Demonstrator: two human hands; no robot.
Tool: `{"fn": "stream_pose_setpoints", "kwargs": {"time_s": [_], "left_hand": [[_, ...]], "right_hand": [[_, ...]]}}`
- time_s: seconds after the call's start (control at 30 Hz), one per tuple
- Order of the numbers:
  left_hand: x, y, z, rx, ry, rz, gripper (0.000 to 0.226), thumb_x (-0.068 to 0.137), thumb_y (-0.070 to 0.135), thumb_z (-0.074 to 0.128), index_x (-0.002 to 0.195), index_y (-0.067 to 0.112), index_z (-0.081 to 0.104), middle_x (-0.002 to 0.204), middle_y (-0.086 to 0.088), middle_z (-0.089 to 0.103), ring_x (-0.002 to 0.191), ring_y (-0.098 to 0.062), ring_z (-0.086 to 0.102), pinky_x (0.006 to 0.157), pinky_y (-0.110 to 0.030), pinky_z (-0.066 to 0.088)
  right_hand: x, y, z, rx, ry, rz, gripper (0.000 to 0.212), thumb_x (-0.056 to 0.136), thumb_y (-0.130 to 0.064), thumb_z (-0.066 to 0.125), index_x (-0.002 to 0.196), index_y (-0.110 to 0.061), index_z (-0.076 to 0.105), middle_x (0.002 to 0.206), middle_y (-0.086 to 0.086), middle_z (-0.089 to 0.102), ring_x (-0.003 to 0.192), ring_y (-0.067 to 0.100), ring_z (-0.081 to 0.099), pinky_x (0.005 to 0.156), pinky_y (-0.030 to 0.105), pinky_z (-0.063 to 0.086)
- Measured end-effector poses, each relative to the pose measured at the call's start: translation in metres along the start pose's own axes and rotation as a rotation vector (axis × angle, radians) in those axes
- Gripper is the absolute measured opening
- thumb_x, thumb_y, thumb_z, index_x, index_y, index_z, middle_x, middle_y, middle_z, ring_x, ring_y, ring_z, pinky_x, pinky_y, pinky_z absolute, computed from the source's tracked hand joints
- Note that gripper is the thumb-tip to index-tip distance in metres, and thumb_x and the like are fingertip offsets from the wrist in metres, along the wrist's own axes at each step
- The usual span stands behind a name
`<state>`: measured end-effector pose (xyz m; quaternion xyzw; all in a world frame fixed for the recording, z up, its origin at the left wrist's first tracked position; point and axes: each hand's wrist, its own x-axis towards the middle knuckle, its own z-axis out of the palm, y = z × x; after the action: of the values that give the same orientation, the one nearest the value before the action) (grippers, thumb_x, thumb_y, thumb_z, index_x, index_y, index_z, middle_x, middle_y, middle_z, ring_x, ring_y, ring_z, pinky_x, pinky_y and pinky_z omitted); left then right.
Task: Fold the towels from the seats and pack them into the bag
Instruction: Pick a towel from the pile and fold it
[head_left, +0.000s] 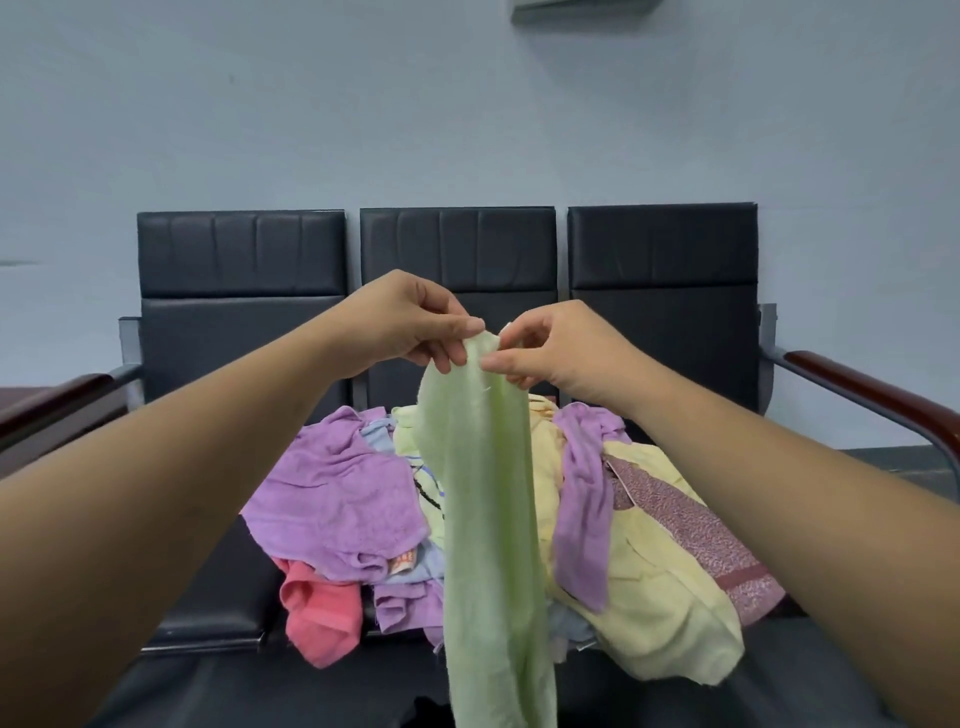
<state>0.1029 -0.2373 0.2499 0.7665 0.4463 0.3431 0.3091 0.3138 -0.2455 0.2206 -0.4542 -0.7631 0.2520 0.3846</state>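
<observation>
The job looks to be at its very start: no folded towel shows anywhere and the bag is not in view, so by my reading all the folding and all the packing are left to do. 1 pale green towel (488, 493) is in hand, held up in front of the row of 3 black seats (239, 254). It hangs as a long narrow strip from its top edge down past the bottom of the view. The left grip (410, 322) pinches that top edge between thumb and curled fingers, and the right grip (566, 348) pinches the same edge just beside it, the 2 almost touching. This seems to be the search for corners before spreading the cloth. Behind the hanging strip the heap (613, 587) lies unfolded on the middle seat and spills toward the right one. In it I count at least 2 purple towels, 1 on the left (337, 499) and 1 draped on the right (582, 499). A third purple patch low down may belong to either. There is also 1 coral towel (319, 613), 1 light blue piece (379, 436), pale yellow cloth (670, 597) that could be 1 or 2 towels, and 1 maroon patterned cloth (691, 525). The rest of the count is hidden under these.
</observation>
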Motion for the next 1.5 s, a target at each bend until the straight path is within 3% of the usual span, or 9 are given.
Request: {"fn": "stream_pose_setpoints", "kwargs": {"time_s": [0.1,0.27,0.43,0.67,0.8,0.97,1.13,1.27,1.5], "left_hand": [[-0.002,-0.002,0.002,0.006,0.0,0.004,0.021,0.09,0.03,0.072,0.087,0.01,0.072,0.075,-0.003,0.076,0.062,-0.01,0.068,0.057,-0.015,0.049],[-0.003,-0.007,0.005,-0.006,-0.006,0.017,0.025,0.09,0.029,0.071,0.092,0.005,0.072,0.075,-0.004,0.075,0.064,-0.011,0.069,0.057,-0.016,0.05],[-0.002,-0.01,0.009,0.046,-0.025,0.015,0.026,0.093,0.027,0.07,0.098,0.001,0.071,0.074,-0.002,0.075,0.064,-0.011,0.068,0.059,-0.016,0.051],[-0.014,-0.044,0.0,0.454,-0.278,-0.199,0.017,0.084,0.053,0.075,0.088,0.037,0.079,0.079,0.008,0.073,0.067,-0.004,0.056,0.074,-0.022,0.044],[-0.02,-0.061,-0.012,0.227,-0.186,-0.18,0.034,0.087,0.045,0.07,0.105,0.017,0.075,0.106,0.001,0.076,0.103,-0.016,0.071,0.097,-0.028,0.053],[-0.011,-0.05,-0.009,-0.134,0.102,-0.059,0.034,0.081,0.028,0.074,0.099,-0.001,0.07,0.096,-0.013,0.078,0.092,-0.025,0.076,0.088,-0.034,0.061],[0.0,-0.024,-0.011,-0.496,0.241,0.131,0.015,0.085,0.018,0.072,0.096,0.008,0.068,0.085,-0.003,0.075,0.078,-0.017,0.071,0.073,-0.03,0.061],[0.001,-0.03,-0.005,-0.046,0.268,-0.001,0.02,0.091,0.018,0.074,0.11,0.011,0.07,0.093,-0.003,0.077,0.085,-0.015,0.074,0.076,-0.024,0.061],[-0.001,-0.041,0.008,-0.257,0.312,-0.034,0.011,0.094,0.017,0.071,0.099,0.007,0.072,0.094,-0.011,0.075,0.086,-0.02,0.071,0.075,-0.027,0.061]], "right_hand": [[-0.003,0.002,0.003,0.069,0.048,0.0,0.015,0.09,-0.018,0.077,0.098,-0.005,0.078,0.09,0.018,0.076,0.07,0.014,0.068,0.079,0.04,0.062],[-0.006,0.01,0.007,0.125,-0.018,0.009,0.025,0.085,-0.029,0.082,0.104,-0.013,0.078,0.097,0.016,0.076,0.078,0.021,0.069,0.085,0.045,0.059],[-0.003,0.011,0.013,0.135,0.03,0.006,0.013,0.091,-0.017,0.076,0.089,-0.004,0.077,0.077,0.014,0.072,0.07,0.024,0.067,0.081,0.042,0.06],[0.002,0.013,-0.009,0.442,0.141,0.073,0.018,0.092,0.001,0.066,0.075,-0.003,0.065,0.073,0.01,0.067,0.068,0.02,0.065,0.071,0.034,0.06],[0.002,0.029,-0.026,0.376,0.215,0.153,0.022,0.092,0.0,0.067,0.07,-0.003,0.063,0.073,0.011,0.068,0.067,0.02,0.067,0.069,0.033,0.059],[0.002,0.043,-0.028,0.319,0.3,0.193,0.019,0.091,-0.006,0.07,0.072,-0.007,0.067,0.081,0.011,0.073,0.077,0.021,0.069,0.079,0.035,0.058],[0.007,0.024,-0.042,1.073,0.286,0.091,0.017,0.095,-0.002,0.061,0.111,0.005,0.063,0.099,0.017,0.072,0.091,0.027,0.072,0.082,0.039,0.061],[0.008,0.029,-0.035,0.635,0.336,0.227,0.01,0.094,0.004,0.064,0.087,-0.003,0.061,0.089,0.015,0.07,0.082,0.027,0.071,0.072,0.039,0.063],[0.003,0.036,-0.028,0.673,0.112,0.27,0.025,0.094,0.006,0.063,0.118,0.012,0.065,0.11,0.022,0.073,0.099,0.028,0.073,0.082,0.032,0.063]]}}
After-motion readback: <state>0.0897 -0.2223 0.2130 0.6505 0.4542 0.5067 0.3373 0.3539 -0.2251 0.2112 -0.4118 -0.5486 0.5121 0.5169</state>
